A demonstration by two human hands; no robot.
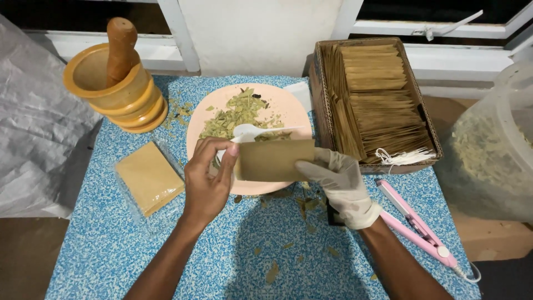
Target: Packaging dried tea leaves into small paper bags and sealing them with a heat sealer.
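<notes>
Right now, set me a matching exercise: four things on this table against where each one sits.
Things:
1. mortar and pestle
2. pink sealer tool
3. cardboard box of brown sachets
4. brown paper bag

Places:
A. near right edge of table
B. held between left hand and gloved right hand
C. far left corner
D. far right, beside the pink plate

Pairs: 1-C, 2-A, 3-D, 4-B

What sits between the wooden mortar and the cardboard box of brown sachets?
In the head view, the pink plate of dried leaves, with a white spoon on it.

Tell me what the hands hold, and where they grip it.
Both hold a brown paper bag: bare left hand at its left end, gloved right hand at its right end.
</notes>
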